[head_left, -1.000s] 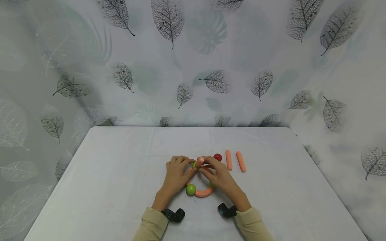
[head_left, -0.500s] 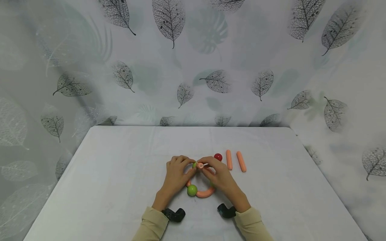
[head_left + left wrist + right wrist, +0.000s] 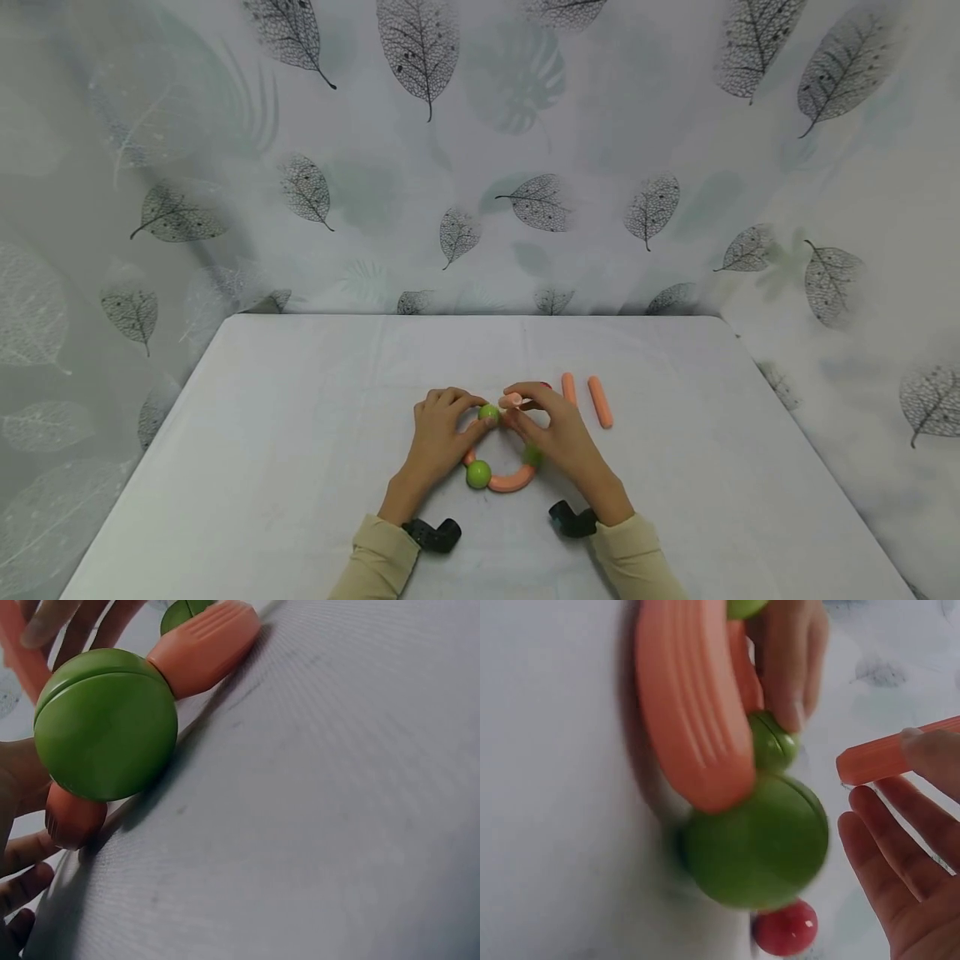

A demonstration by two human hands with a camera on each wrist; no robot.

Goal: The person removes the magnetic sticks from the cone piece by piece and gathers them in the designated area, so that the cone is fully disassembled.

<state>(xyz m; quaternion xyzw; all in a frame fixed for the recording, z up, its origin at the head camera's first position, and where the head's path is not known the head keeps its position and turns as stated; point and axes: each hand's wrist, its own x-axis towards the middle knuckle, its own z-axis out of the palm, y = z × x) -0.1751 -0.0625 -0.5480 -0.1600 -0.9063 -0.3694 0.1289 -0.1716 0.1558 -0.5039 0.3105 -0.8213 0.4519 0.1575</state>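
A ring of green balls and curved orange rods lies on the white table, with the front green ball [image 3: 478, 474] and front orange rod [image 3: 513, 479] showing between the wrists. At the ring's far side, my left hand [image 3: 444, 433] pinches another green ball [image 3: 489, 412] between thumb and fingertips. My right hand [image 3: 553, 425] pinches a separate orange rod [image 3: 511, 401], lifted just right of that ball, one end toward the head camera. In the right wrist view this rod [image 3: 877, 759] is apart from the ring, thumb on one side and fingers below. The right-hand fingers partly cover the ring's right side.
Two straight orange rods lie back right, one [image 3: 569, 388] partly behind the right hand and the other [image 3: 600, 402] beside it. A red ball [image 3: 786, 928] shows beyond the ring in the right wrist view. A leaf-patterned curtain [image 3: 480, 167] hangs behind the table.
My right hand has drawn the orange rod away from the far green ball, to the right. The red ball is now mostly hidden behind that hand. My left hand has stayed in place.
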